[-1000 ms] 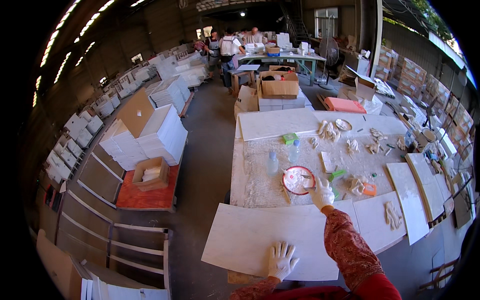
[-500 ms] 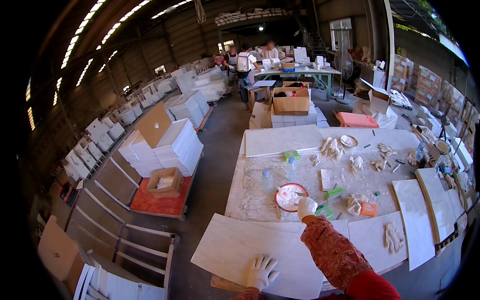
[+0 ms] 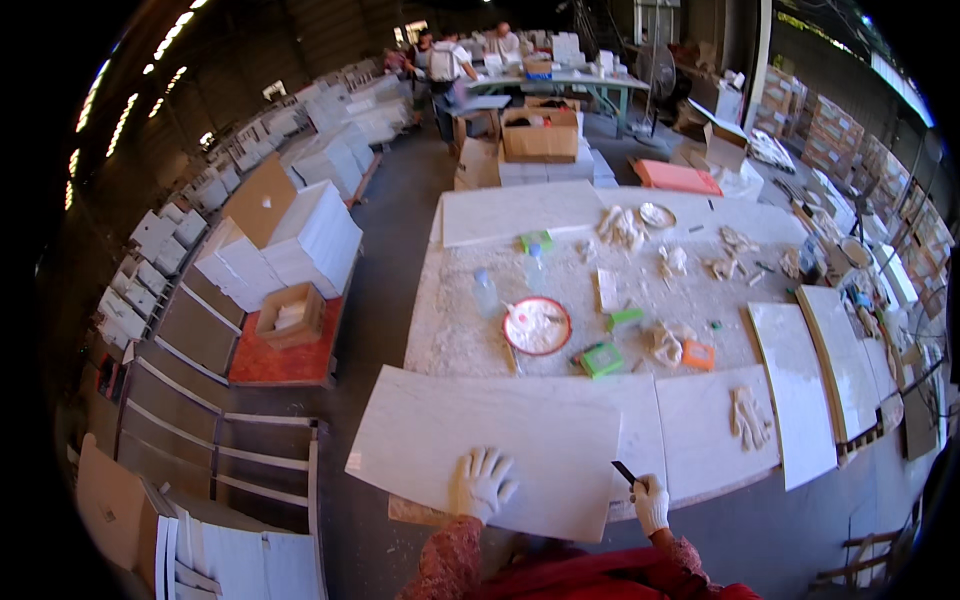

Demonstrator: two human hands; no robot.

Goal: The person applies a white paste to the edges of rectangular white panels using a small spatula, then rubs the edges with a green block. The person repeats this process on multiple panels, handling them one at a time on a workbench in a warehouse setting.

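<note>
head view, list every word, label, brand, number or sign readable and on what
Nothing reads clearly enough to quote.
White slab under the left hand: no readable text.
Dark tool in the right hand: no readable text.
White card on the table: any print too small.
Orange box and green box: any print too blurred.
Stacked cartons at right: any labels too small.

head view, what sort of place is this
Looks like a stone or tile workshop, judging by the pale slabs on the dusty worktable and the stacked white panels to its left.
</note>
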